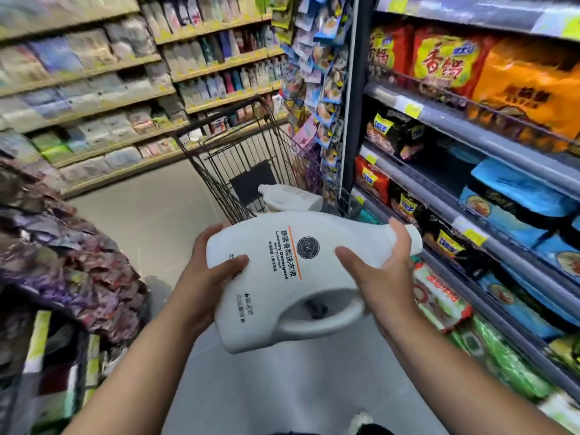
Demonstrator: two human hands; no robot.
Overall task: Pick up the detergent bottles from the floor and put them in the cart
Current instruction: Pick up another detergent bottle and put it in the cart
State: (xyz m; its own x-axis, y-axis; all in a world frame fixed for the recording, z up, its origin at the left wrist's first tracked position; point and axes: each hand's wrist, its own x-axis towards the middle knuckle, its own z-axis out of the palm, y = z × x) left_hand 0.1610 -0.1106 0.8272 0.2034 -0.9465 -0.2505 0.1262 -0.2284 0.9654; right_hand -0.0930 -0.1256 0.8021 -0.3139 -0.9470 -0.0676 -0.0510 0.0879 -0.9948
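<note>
I hold a large white detergent bottle (301, 277) on its side in front of me, cap end to the right, handle toward me. My left hand (207, 271) grips its base end. My right hand (376, 271) wraps the neck near the cap. Just beyond the bottle stands a dark wire shopping cart (251, 158). A second white detergent bottle (288, 197) lies on its side inside the cart basket.
Shelves of snack packets (455, 64) run close along the right side. A hanging rack of small packets (320, 73) stands by the cart's right. More shelves line the far left. A dark patterned display (62, 262) bulges in at the left. Grey floor (157, 208) lies between.
</note>
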